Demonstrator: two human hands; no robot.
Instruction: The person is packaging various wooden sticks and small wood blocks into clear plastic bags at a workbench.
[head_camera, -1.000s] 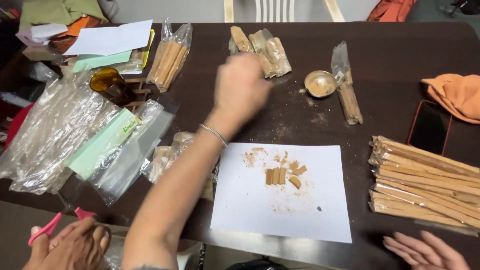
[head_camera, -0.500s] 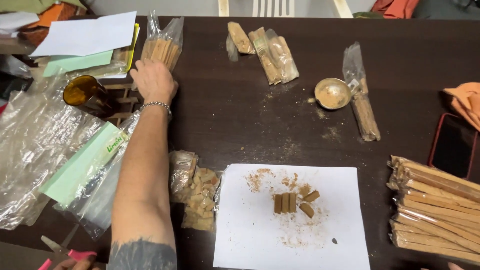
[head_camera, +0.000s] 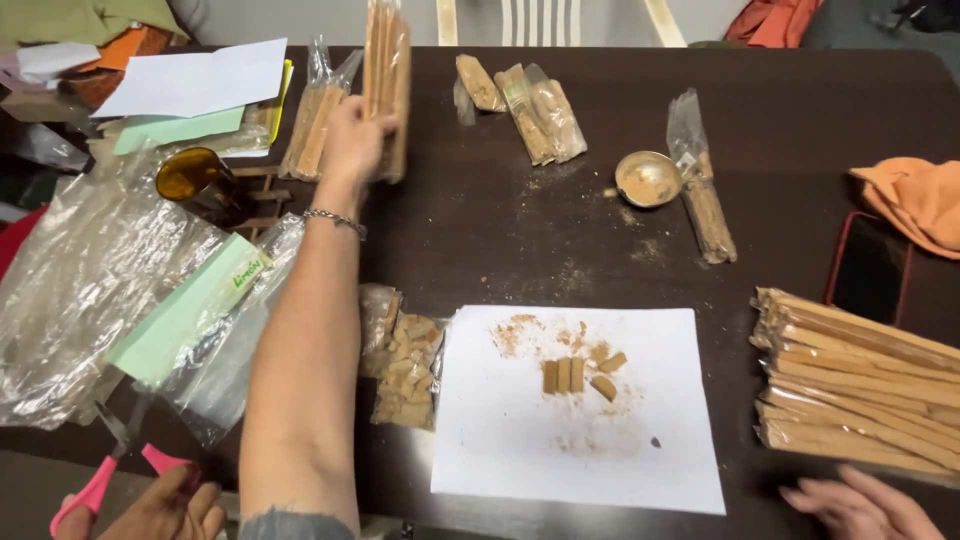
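Observation:
My left hand (head_camera: 352, 140) reaches to the far left of the dark table and is shut on a clear packet of long brown sticks (head_camera: 388, 70), held upright above the tabletop. A second such packet (head_camera: 312, 125) lies just left of it. My right hand (head_camera: 860, 505) rests open at the table's front right edge, below a bundle of long brown sticks (head_camera: 860, 380). A white paper sheet (head_camera: 520, 450) at the front centre carries several short cut stick pieces (head_camera: 575, 375) and brown crumbs.
Another person's hand (head_camera: 165, 512) holds pink scissors (head_camera: 95, 490) at the bottom left. Around lie a bag of cut pieces (head_camera: 405, 365), crumpled plastic bags (head_camera: 90, 280), an amber jar (head_camera: 190, 175), a metal bowl (head_camera: 647, 178), a phone (head_camera: 870, 265) and an orange cloth (head_camera: 915, 200).
My left hand moved from the table's middle back to the far left, closed on a stick packet and raised it upright. The camera view shifted slightly.

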